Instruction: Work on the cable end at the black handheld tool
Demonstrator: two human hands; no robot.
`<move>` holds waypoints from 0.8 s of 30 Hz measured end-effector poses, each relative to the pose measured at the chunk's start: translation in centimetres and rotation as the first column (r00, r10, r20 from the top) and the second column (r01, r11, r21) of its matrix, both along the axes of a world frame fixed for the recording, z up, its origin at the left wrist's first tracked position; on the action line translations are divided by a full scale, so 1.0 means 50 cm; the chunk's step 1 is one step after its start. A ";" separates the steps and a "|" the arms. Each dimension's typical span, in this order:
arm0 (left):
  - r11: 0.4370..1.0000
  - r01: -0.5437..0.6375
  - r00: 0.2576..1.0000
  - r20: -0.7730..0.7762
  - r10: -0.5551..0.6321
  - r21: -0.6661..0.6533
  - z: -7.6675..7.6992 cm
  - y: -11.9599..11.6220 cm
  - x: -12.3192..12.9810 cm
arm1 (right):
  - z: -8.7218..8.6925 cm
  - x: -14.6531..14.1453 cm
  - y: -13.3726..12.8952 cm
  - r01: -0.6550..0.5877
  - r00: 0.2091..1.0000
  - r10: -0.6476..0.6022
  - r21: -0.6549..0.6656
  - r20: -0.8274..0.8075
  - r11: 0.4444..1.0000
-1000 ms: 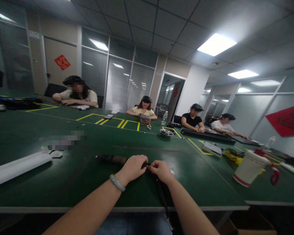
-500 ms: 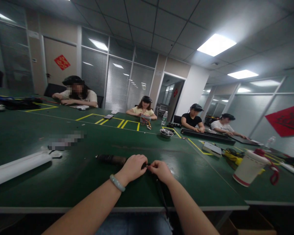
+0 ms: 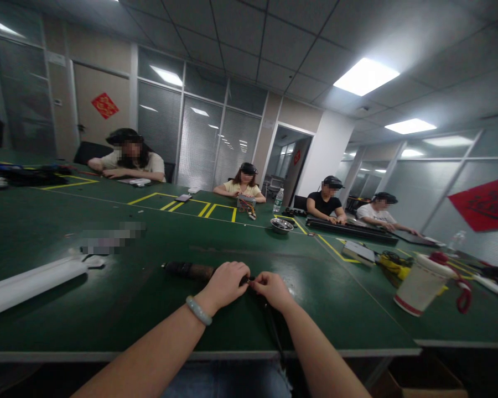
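On the green tabletop [image 3: 166, 315] lies a dark, rod-shaped tool [image 3: 191, 270], which looks like an electric screwdriver, with a small shiny tip at its left end. My left hand [image 3: 229, 283], wearing a pale bangle [image 3: 198, 310] at the wrist, is closed around the tool's right part and hides it. Close beside it, my right hand [image 3: 271, 287] pinches thumb and finger together at the tool's right end. What sits between those fingertips is too small and dark to make out. A black cord [image 3: 274, 326] runs from below my right hand over the table edge.
A long white object [image 3: 33, 284] lies at left. To the right stand a white cup [image 3: 423, 284] and a grey box [image 3: 359, 252]. Farther back are a metal bowl [image 3: 281, 225] and a water bottle [image 3: 278, 200]. Several people sit working across the table.
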State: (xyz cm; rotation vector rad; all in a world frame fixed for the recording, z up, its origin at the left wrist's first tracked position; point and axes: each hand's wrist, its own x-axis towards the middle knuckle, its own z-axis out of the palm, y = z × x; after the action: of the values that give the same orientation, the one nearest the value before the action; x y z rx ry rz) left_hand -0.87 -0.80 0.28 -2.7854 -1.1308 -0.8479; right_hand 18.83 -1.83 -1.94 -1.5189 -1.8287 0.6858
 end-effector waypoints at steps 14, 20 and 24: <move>1.000 0.000 1.000 -0.014 0.000 0.028 -0.001 -0.003 0.004 | -0.002 0.000 0.000 0.000 1.000 0.000 -0.001 0.005 1.000; 1.000 -0.003 1.000 0.002 0.003 0.031 -0.003 -0.002 0.004 | -0.002 0.000 0.002 0.017 0.999 -0.017 0.008 0.033 1.000; 0.999 -0.001 1.000 0.011 0.000 0.034 -0.004 -0.002 0.006 | 0.000 -0.002 0.000 0.017 1.000 -0.017 -0.001 0.017 1.000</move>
State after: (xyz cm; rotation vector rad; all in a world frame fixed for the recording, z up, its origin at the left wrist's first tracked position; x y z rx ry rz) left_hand -0.59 -0.90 0.07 -2.7566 -1.1082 -0.8756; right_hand 18.75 -1.85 -1.95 -1.5438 -1.8255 0.6684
